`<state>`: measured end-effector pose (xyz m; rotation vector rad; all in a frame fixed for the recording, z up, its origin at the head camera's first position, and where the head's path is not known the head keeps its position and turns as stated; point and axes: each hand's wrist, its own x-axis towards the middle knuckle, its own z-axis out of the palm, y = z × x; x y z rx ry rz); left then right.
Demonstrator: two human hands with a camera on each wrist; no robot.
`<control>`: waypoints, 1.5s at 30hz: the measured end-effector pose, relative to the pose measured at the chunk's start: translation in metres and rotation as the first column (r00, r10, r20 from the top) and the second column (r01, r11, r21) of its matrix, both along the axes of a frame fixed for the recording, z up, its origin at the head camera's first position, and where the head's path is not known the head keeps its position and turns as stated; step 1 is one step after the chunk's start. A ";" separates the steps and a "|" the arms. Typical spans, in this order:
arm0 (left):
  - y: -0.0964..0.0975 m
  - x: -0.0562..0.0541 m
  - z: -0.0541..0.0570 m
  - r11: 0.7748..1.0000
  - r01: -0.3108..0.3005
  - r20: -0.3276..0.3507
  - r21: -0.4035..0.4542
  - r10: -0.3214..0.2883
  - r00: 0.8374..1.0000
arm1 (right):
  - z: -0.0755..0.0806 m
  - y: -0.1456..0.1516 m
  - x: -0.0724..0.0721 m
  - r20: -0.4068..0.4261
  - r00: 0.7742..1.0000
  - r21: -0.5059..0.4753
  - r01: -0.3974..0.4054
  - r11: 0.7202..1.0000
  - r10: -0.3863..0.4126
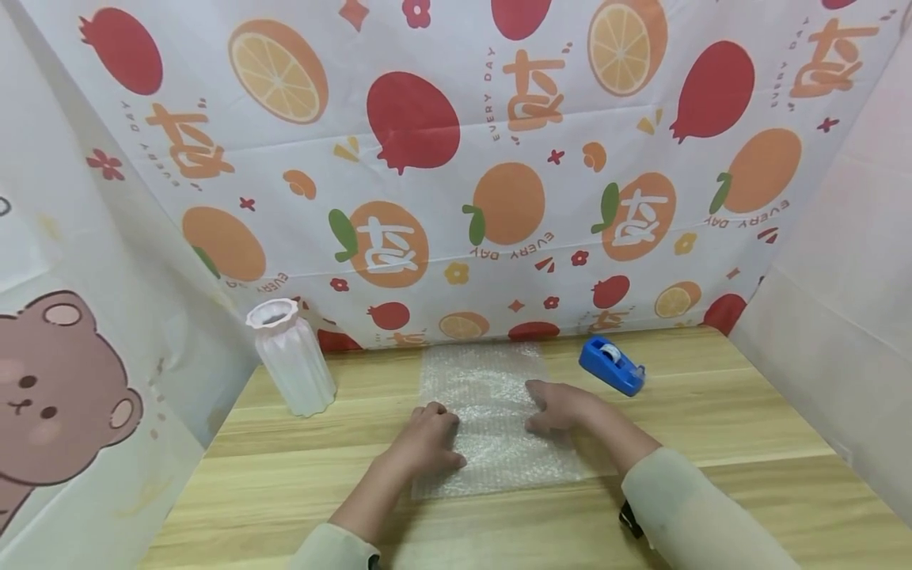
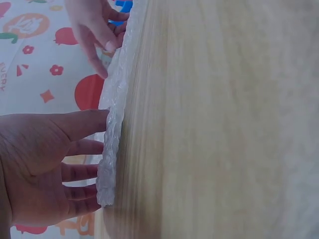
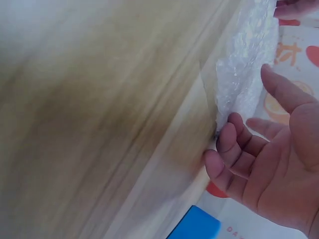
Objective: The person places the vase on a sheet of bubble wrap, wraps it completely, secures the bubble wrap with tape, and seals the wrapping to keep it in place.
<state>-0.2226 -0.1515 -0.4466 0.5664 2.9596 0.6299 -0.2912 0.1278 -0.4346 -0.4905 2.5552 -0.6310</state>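
A sheet of clear bubble wrap (image 1: 492,455) lies flat on the wooden table in front of me. Over its left edge is my left hand (image 1: 427,443); in the left wrist view the fairly straight fingers of this hand (image 2: 55,159) touch the bubble wrap (image 2: 112,144). At the opposite edge, my right hand (image 1: 559,405) has its thumb and forefinger spread over the sheet. In the right wrist view, the other fingers of that hand (image 3: 271,159) bend loosely beside the bubble wrap's edge (image 3: 244,74). Neither hand visibly pinches the sheet.
A white fluted vase (image 1: 295,360) stands at the table's back left. A blue tape dispenser (image 1: 611,366) sits behind my right hand. A fruit-printed cloth (image 1: 499,142) hangs along the back edge of the table (image 1: 727,443), with pale cloths at both sides.
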 end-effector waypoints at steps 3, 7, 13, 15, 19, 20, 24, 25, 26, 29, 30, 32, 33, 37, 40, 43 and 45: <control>-0.001 0.000 0.000 1.000 0.010 0.014 0.004 -0.010 1.000 | -0.002 -0.002 -0.006 -0.011 1.000 0.030 0.003 1.000 -0.003; 0.000 0.001 -0.002 1.000 0.018 0.031 0.008 -0.018 0.999 | -0.003 -0.002 -0.009 -0.002 0.999 0.056 0.035 0.998 -0.035; -0.003 0.002 -0.001 1.000 0.023 0.020 0.009 -0.023 1.000 | 0.000 0.002 -0.002 0.008 0.998 0.000 0.064 0.998 -0.064; -0.004 0.003 0.000 1.000 0.017 0.008 0.009 -0.017 1.000 | 0.001 0.002 0.001 -0.005 0.998 -0.028 0.070 0.997 -0.070; -0.007 0.004 0.001 1.000 0.010 -0.026 -0.001 -0.010 1.000 | 0.002 0.006 0.009 -0.022 0.994 -0.073 0.103 0.992 -0.105; -0.008 0.004 0.001 1.000 0.010 -0.035 -0.002 -0.011 0.999 | 0.001 0.007 0.011 -0.023 0.993 -0.075 0.111 0.991 -0.113; -0.013 0.006 0.000 1.000 0.011 -0.044 0.000 -0.011 0.999 | -0.001 0.010 0.013 -0.017 0.994 -0.066 0.102 0.993 -0.103; -0.014 0.006 -0.001 1.000 0.008 -0.038 0.002 -0.008 0.999 | -0.002 0.011 0.013 -0.014 0.995 -0.062 0.093 0.994 -0.094; -0.015 0.006 -0.002 1.000 0.010 -0.036 0.008 -0.010 0.999 | -0.003 0.011 0.012 -0.011 0.996 -0.058 0.086 0.995 -0.086; -0.017 0.008 -0.004 1.000 0.003 -0.018 0.022 -0.003 1.000 | -0.005 0.011 0.008 0.005 0.997 -0.045 0.074 0.996 -0.074; -0.017 0.008 -0.004 1.000 0.000 -0.013 0.029 0.001 1.000 | -0.005 0.011 0.007 0.014 0.997 -0.042 0.073 0.996 -0.073; -0.017 0.009 -0.004 0.999 -0.004 -0.010 0.036 0.004 1.000 | -0.004 0.010 0.005 0.031 0.997 -0.027 0.073 0.997 -0.072; -0.016 0.009 -0.004 0.999 -0.008 -0.004 0.034 0.008 1.000 | -0.003 0.009 0.005 0.042 0.996 -0.021 0.074 0.997 -0.073; -0.015 0.009 -0.001 0.997 0.031 -0.028 -0.065 -0.033 0.999 | -0.001 0.009 0.004 0.067 0.994 -0.011 0.082 0.997 -0.081; -0.015 0.008 0.006 0.986 0.072 -0.078 -0.148 -0.085 0.993 | -0.001 0.010 0.004 0.090 0.992 -0.018 0.095 0.995 -0.093; -0.023 0.007 0.023 0.994 0.026 -0.157 -0.106 -0.042 0.987 | -0.002 0.011 0.004 0.123 0.987 -0.041 0.111 0.993 -0.105; -0.035 0.004 0.038 0.999 -0.040 -0.251 -0.017 0.034 0.967 | -0.004 0.011 0.003 0.147 0.983 -0.065 0.121 0.991 -0.110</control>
